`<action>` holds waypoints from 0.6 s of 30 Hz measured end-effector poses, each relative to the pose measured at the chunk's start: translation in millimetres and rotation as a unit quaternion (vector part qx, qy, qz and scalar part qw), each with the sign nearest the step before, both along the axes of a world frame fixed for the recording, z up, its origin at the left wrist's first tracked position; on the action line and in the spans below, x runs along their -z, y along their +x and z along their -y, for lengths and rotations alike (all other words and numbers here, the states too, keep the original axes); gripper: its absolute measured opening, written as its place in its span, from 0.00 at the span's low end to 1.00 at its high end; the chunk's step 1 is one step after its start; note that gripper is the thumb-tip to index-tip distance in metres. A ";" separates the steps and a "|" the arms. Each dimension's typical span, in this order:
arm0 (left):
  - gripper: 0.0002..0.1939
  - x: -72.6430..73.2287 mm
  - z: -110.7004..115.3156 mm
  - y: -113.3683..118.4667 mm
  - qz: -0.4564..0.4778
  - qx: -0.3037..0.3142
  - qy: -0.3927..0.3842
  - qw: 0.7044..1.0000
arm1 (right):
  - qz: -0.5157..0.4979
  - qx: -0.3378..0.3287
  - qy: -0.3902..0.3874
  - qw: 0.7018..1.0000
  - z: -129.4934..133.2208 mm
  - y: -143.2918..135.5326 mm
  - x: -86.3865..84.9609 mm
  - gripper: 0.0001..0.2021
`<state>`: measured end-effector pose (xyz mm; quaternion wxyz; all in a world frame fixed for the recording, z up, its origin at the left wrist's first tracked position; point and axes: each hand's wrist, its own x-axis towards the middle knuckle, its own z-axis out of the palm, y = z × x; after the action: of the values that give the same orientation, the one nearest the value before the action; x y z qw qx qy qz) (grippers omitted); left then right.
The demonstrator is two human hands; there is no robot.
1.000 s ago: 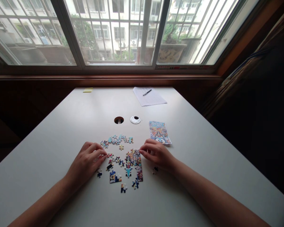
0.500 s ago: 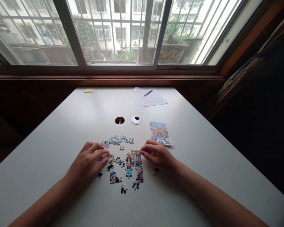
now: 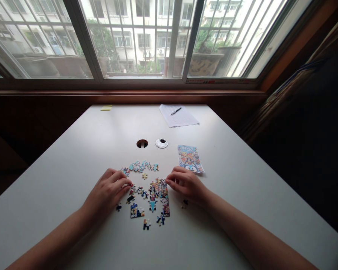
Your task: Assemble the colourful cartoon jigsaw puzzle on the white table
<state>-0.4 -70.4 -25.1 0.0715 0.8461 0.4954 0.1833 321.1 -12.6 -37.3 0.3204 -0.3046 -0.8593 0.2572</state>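
My left hand is closed in a pinch at the left of the loose pieces, its fingertips on a small reddish puzzle piece. My right hand has its fingers curled together, the tips at the upper right edge of a joined puzzle section; whatever lies between them is hidden. Loose dark and coloured pieces spread between the hands. Nearer me are a joined corner bit, a black and white piece and a blue one.
Pale blue pieces lie in a row beyond the hands, a yellow piece below them. A picture card lies behind my right hand. Farther off are a cable hole, its round cover, paper with a pen, and yellow notes.
My left hand has shifted slightly right, its fingertips moving onto the reddish pieces. My right hand stays by the joined section's edge.
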 end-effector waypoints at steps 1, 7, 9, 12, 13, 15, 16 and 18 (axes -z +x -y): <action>0.08 -0.7 -0.8 0.1 0.000 0.000 -0.006 1.000 | 0.000 0.000 0.000 1.000 0.0 0.0 0.2 0.08; 0.07 -0.6 -5.0 -2.1 0.003 0.009 -0.046 0.999 | 0.000 -0.002 0.004 1.000 0.3 0.0 -0.5 0.08; 0.06 0.6 -4.7 -2.7 0.007 0.006 -0.054 0.998 | 0.000 -0.003 0.006 1.000 0.3 -0.2 -0.9 0.08; 0.07 0.3 -4.7 -2.8 0.018 0.012 -0.056 0.998 | -0.001 -0.005 0.008 1.000 0.2 -0.4 -0.7 0.08; 0.09 -0.7 -5.3 -2.6 0.021 0.019 -0.053 0.998 | -0.002 -0.005 0.009 1.000 0.1 -0.4 -0.4 0.07; 0.14 -4.0 -7.4 -1.6 0.024 0.033 -0.050 0.998 | -0.003 -0.005 0.010 1.000 0.0 -0.3 0.4 0.07; 0.15 -6.0 -8.9 -0.7 0.027 0.040 -0.051 0.998 | -0.003 -0.004 0.011 1.000 0.0 -0.3 0.7 0.07; 0.16 -10.0 -12.7 2.6 0.040 0.042 -0.058 0.997 | -0.004 -0.003 0.011 1.000 0.0 -0.2 1.1 0.07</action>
<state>2.2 -57.7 -15.1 0.1479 0.8527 0.4658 0.1844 321.0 -12.6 -38.4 0.3264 -0.2972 -0.8618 0.2499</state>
